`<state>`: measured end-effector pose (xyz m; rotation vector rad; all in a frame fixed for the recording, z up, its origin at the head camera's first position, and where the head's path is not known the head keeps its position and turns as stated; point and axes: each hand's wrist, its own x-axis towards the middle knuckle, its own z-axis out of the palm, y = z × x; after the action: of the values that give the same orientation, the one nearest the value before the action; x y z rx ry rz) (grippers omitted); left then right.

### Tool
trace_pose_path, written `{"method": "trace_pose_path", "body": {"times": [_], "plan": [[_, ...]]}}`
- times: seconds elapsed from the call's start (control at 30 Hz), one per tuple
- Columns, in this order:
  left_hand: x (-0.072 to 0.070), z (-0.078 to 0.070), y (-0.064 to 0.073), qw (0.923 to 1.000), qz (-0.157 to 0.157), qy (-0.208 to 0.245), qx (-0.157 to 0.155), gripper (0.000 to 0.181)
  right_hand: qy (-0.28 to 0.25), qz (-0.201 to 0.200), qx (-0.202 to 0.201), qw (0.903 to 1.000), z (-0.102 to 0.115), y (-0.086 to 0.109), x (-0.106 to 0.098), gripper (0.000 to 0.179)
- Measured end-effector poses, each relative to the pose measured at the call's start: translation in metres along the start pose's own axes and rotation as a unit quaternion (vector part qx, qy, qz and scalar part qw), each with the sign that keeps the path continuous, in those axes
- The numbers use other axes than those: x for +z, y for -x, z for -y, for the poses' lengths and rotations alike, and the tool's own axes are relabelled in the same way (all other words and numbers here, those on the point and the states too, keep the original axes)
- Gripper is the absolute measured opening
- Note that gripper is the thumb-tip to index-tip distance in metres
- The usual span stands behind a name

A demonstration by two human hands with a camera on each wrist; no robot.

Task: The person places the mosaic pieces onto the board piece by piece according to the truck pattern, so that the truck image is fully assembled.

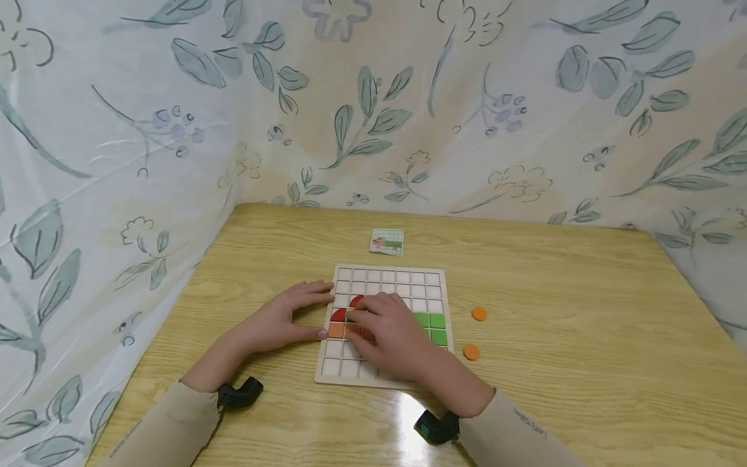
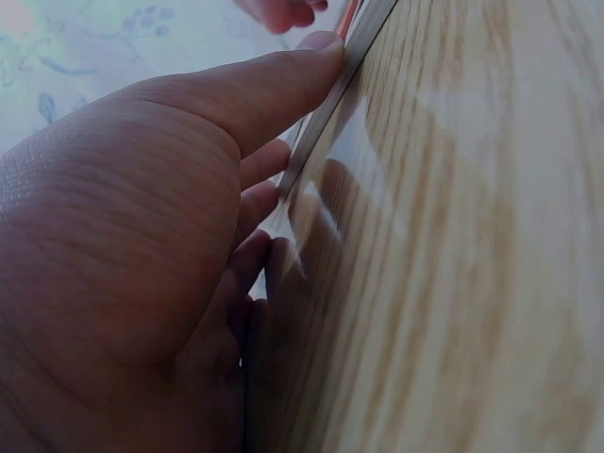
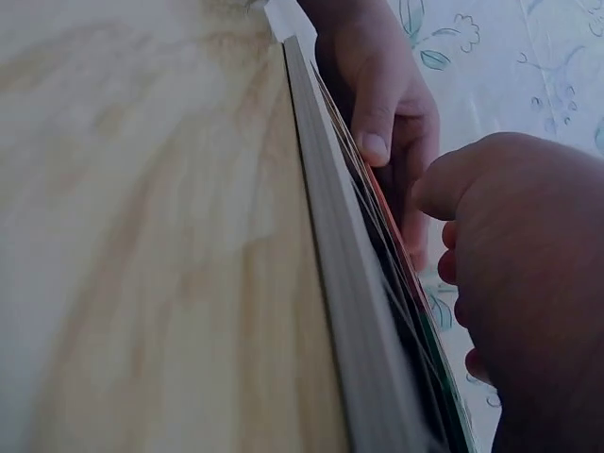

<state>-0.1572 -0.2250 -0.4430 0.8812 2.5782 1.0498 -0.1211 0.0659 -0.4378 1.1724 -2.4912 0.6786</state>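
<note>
A pale wooden grid board (image 1: 440, 284) lies on the table, with red, orange and green pieces in its cells. My left hand (image 1: 280, 318) is spread at its left side, thumb and fingertips right at the edge; the left wrist view shows the thumb (image 2: 293, 85) against the rim. Over the board's middle, my right hand (image 1: 391, 331) reaches leftward, its fingertips beside a rounded red piece (image 1: 338, 316) and another red piece (image 1: 356, 301). Thumb and index finger stand apart above an orange square (image 1: 336, 330). Green squares (image 1: 438, 329) show right of that hand, which hides the cells beneath it.
A small printed card (image 1: 387, 241) with a grid picture lies behind the board. Two orange discs, one farther back (image 1: 479, 314) and one nearer (image 1: 471, 352), lie to its right on the wooden table (image 1: 583, 324). Floral cloth (image 1: 408, 130) hangs behind and at the left.
</note>
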Motion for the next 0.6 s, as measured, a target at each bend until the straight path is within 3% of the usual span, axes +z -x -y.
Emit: {"method": "trace_pose_path", "body": {"times": [0.33, 0.6], "plan": [[0.002, 0.001, 0.001, 1.0, -0.006, -0.004, 0.005, 0.07, 0.001, -0.025, 0.022, 0.9995, -0.013, 0.024, -0.014, 0.021], [0.003, 0.002, 0.002, 0.9999, -0.007, -0.007, 0.008, 0.069, 0.021, -0.041, 0.041, 0.9981, -0.026, 0.053, -0.028, 0.033]]}}
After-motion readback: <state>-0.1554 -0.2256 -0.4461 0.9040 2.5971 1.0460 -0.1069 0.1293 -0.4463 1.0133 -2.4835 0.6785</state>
